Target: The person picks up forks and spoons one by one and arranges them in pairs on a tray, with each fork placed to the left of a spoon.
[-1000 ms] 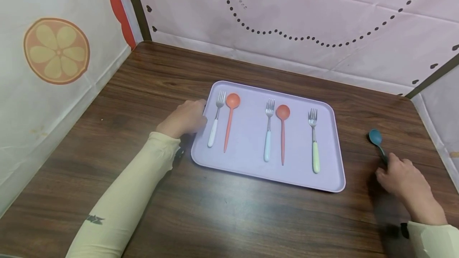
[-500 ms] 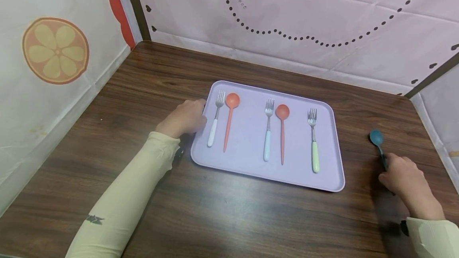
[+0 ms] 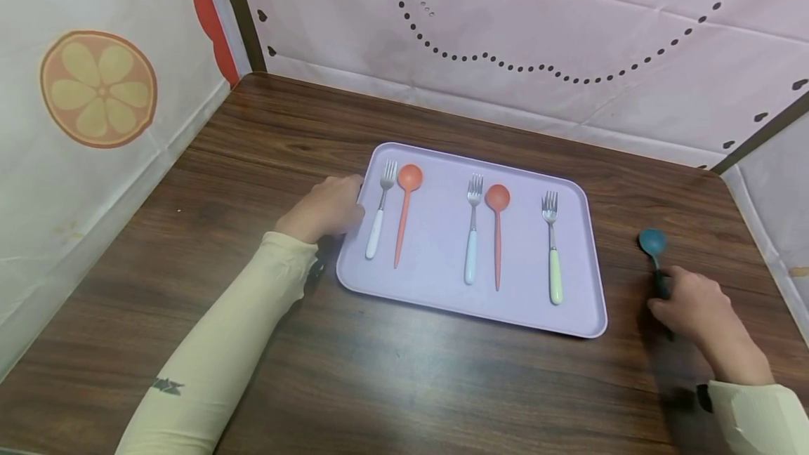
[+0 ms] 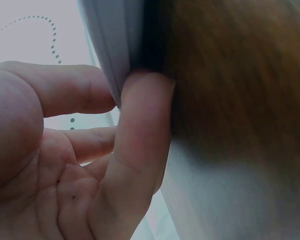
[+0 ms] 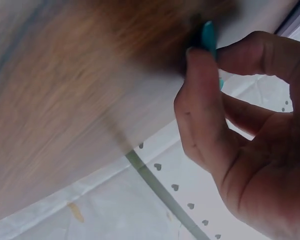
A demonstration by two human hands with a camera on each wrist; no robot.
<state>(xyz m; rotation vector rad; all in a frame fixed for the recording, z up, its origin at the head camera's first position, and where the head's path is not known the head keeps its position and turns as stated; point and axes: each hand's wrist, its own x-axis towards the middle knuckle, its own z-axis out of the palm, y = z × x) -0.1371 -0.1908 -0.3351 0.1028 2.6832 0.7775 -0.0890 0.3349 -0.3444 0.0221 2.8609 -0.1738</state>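
My left hand [image 3: 325, 209] pinches the left rim of the lilac tray [image 3: 436, 251]; the left wrist view shows thumb and finger on either side of its edge. On the tray lie a white-handled fork [image 3: 379, 220], an orange spoon [image 3: 402, 216], a pale-blue-handled fork [image 3: 472, 248], a coral spoon [image 3: 498, 230] and a green-handled fork [image 3: 553, 258]. Right of the tray, my right hand [image 3: 701, 311] holds a teal spoon [image 3: 652, 241] by its handle, bowl pointing away from me. In the right wrist view a bit of teal handle [image 5: 208, 37] shows between thumb and finger.
The dark wood table [image 3: 379, 378] extends around the tray on all sides. A pink printed cloth [image 3: 569, 20] stands along the back edge, and a white cloth [image 3: 76, 195] with an orange-slice print borders the left side.
The right hand has shifted the teal spoon slightly left, toward the tray, after a small move right. The left hand and the tray have stayed in place.
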